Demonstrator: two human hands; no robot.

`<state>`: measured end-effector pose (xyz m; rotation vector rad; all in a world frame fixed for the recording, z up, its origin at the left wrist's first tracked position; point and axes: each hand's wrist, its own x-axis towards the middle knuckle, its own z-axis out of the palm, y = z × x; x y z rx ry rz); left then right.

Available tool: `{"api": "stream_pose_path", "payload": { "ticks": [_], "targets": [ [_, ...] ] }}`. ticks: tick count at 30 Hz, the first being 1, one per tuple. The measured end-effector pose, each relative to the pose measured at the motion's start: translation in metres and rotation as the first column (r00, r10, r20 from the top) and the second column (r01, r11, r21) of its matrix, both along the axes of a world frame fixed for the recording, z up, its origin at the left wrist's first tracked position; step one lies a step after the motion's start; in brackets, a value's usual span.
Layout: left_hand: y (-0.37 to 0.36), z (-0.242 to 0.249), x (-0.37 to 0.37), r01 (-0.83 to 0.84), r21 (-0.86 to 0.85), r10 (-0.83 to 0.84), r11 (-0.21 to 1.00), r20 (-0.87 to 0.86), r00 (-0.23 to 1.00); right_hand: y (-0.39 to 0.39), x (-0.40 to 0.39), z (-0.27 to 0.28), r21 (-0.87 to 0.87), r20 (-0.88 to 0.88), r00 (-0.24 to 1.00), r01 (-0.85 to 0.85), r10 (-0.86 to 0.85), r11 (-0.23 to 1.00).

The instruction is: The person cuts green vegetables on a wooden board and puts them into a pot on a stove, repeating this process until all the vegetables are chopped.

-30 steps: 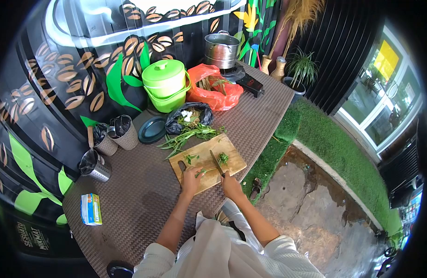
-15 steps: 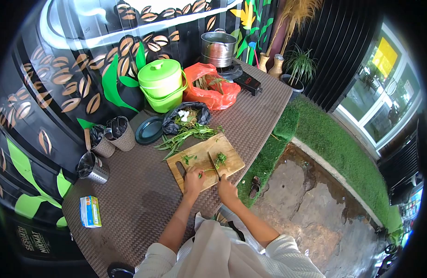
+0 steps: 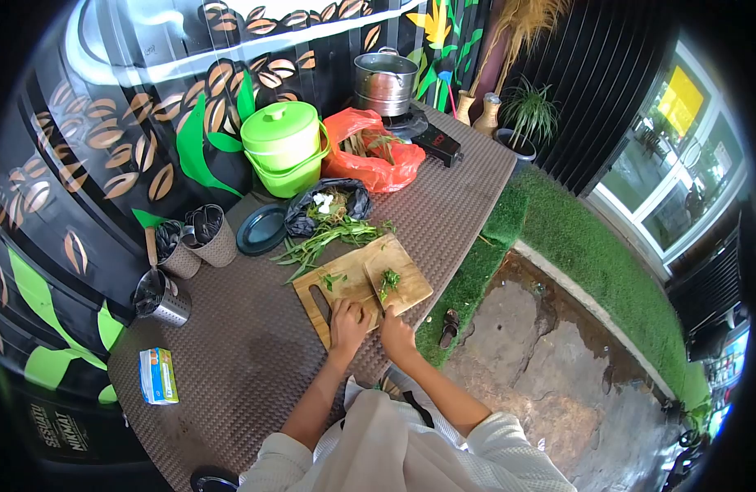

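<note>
Here we are at the small heap of chopped green leaves, lying at three o'clock on our pale wooden cutting board. Right beside it is our thin-bladed knife, its handle clenched in our right hand, down at five o'clock. Our left hand is at seven, fingers curled down on the board; whether they pinch a stem, we can't tell. A few loose green leaves lie at nine. Past the board, we've got long leafy green stems at eleven on the brown woven-texture counter, the dark round plate at ten, and the open black plastic bag just behind the stems. The red plastic bag sits at twelve, with the lidded lime-green bucket at eleven.
</note>
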<state>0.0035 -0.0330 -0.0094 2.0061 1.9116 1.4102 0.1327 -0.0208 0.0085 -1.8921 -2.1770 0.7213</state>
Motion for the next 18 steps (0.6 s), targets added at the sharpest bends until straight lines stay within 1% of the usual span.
{"api": "stream_pose_path", "payload": {
  "ticks": [1,2,3,4,6,7,9,10,14,16,18],
  "targets": [
    [0.002,-0.001,-0.001,0.002,-0.002,-0.002,1.0,0.001,1.0,-0.002,-0.002,0.0,0.011,0.026,1.0,0.016,-0.016,1.0],
    [0.005,-0.003,-0.004,-0.006,-0.047,0.007,0.999,0.022,1.0,0.005,0.0,0.002,-0.017,-0.064,0.998,0.001,-0.002,1.0],
    [0.005,-0.004,-0.005,-0.011,-0.097,0.015,0.995,0.043,0.999,0.013,0.001,0.005,-0.023,-0.061,0.998,0.001,-0.003,1.0],
    [0.003,-0.006,-0.006,-0.009,-0.101,0.013,0.995,0.044,0.999,0.021,0.002,0.006,-0.008,-0.076,0.997,-0.017,0.016,1.0],
    [0.006,-0.004,-0.009,0.035,-0.114,-0.014,0.993,0.178,0.984,0.026,0.005,0.013,0.004,-0.106,0.993,-0.044,0.044,0.999],
    [0.006,-0.002,-0.009,0.032,-0.111,-0.012,0.993,0.177,0.984,0.023,0.006,0.017,0.007,-0.107,0.993,-0.046,0.046,0.999],
    [0.006,-0.002,-0.008,0.03,-0.104,-0.015,0.994,0.142,0.99,0.007,0.007,0.019,-0.028,-0.051,0.998,-0.046,0.044,0.999],
    [0.007,-0.003,-0.009,0.029,-0.102,-0.014,0.994,0.142,0.99,0.004,0.003,0.013,-0.072,-0.002,1.0,-0.018,0.018,0.997],
    [0.006,0.002,-0.008,0.051,-0.125,-0.034,0.991,0.14,0.99,0.01,-0.003,0.007,-0.061,-0.039,0.999,0.024,-0.026,0.998],
    [0.002,0.004,-0.006,0.061,-0.13,-0.045,0.99,0.123,0.991,0.024,0.0,0.004,0.032,-0.074,0.996,-0.037,0.04,0.999],
    [0.003,0.006,-0.006,0.06,-0.138,-0.042,0.989,0.132,0.99,0.02,0.006,0.009,0.012,-0.069,0.997,-0.037,0.037,0.999]
  ]
}}
